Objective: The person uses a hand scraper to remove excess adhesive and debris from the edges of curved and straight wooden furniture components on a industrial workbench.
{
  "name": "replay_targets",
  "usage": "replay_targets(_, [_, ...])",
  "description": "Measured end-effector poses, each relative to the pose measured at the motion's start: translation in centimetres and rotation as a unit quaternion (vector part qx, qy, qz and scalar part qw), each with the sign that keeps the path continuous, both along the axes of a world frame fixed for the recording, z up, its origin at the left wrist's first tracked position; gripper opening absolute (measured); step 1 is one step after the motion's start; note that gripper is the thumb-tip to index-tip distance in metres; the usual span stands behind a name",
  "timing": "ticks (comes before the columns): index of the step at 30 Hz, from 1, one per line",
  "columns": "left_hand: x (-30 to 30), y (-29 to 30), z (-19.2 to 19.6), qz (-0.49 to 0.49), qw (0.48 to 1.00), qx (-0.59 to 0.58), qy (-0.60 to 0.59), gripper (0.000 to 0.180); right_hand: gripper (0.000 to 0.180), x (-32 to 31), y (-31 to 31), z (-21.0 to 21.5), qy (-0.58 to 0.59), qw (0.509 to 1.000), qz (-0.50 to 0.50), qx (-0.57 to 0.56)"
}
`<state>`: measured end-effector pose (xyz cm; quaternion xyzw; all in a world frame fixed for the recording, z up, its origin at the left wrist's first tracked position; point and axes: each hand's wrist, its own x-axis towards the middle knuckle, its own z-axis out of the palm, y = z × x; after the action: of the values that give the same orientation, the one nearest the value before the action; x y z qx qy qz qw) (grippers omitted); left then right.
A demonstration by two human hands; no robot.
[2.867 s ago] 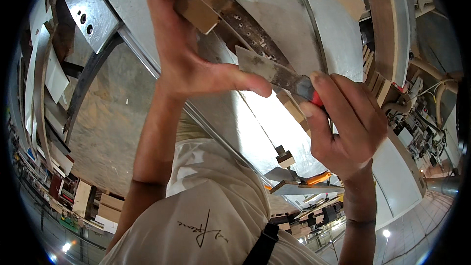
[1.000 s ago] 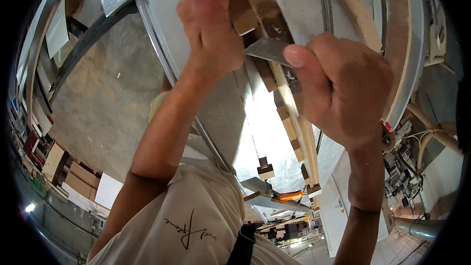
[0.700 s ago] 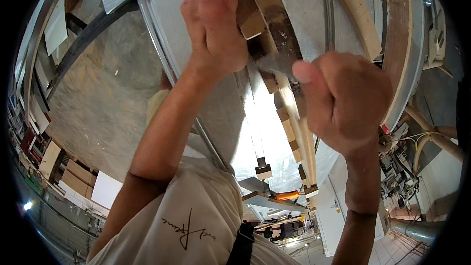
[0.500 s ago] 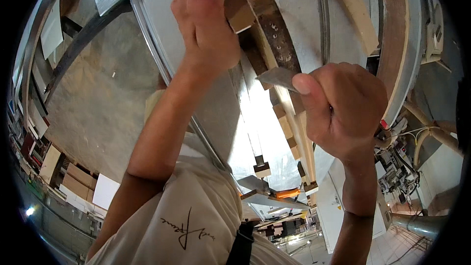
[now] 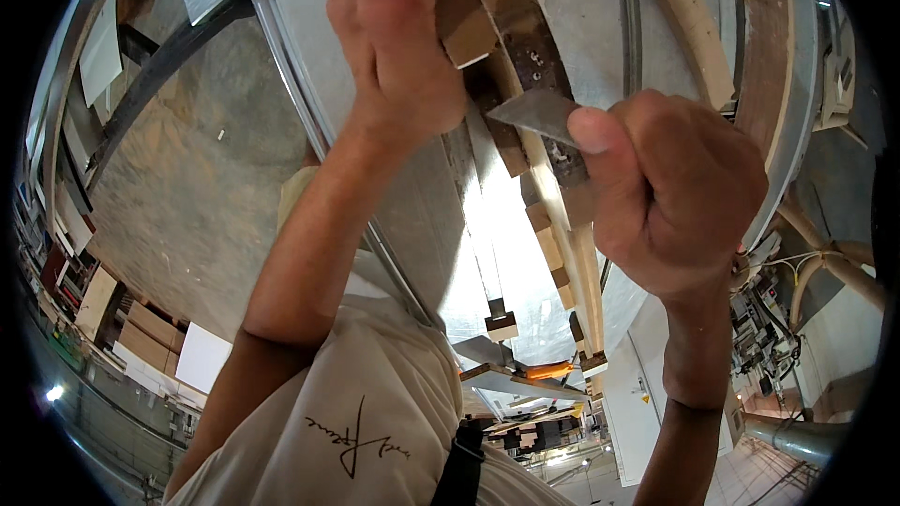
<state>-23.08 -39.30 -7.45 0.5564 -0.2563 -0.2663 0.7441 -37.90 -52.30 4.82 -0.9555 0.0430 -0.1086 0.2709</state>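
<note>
My left hand (image 5: 398, 56) is closed around the far end of a long wooden piece, beside a brown wooden block (image 5: 466, 30). My right hand (image 5: 680, 183) is closed on a flat grey metal blade (image 5: 539, 114) with a slanted, pointed end; whatever handle it has is hidden in my fist. The blade's point lies over the edge of the long wooden strip (image 5: 536, 56), whose face carries dark brown patches with small pale marks. Several small wooden blocks (image 5: 549, 245) sit along the strip's left side.
A grey metal table (image 5: 398, 215) with a shiny rail lies under the work. An orange-handled tool (image 5: 547, 370) rests toward my body. Curved wooden boards (image 5: 682, 23) lie on the right. A white board (image 5: 202, 357) and cardboard-coloured boxes stand at the lower left.
My right hand and the blade have shifted up and slightly to the right, and the blade has turned a little. My left hand stays almost in place.
</note>
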Motion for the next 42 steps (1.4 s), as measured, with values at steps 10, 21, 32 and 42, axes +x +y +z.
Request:
replay_targets(10, [0.2, -0.2, -0.6, -0.020, 0.999, -0.032, -0.016, 0.091, 0.043, -0.3, 0.0, 0.3, 0.003, 1.000, -0.005, -0.003])
replay_targets(21, [0.1, -0.2, 0.2, -0.019, 0.999, 0.019, -0.042, 0.093, 0.035, -0.7, 0.2, 0.9, 0.060, 0.998, -0.025, 0.008])
replay_targets(32, [-0.1, -0.4, 0.5, -0.009, 0.998, 0.037, -0.056, 0.093, 0.032, -2.9, -0.2, 2.0, 0.054, 0.998, -0.040, -0.007])
replay_targets(42, [-0.5, -0.4, 1.0, 0.003, 0.997, 0.053, -0.051, 0.094, 0.027, 0.1, -0.4, 0.0, -0.004, 1.000, 0.002, 0.016])
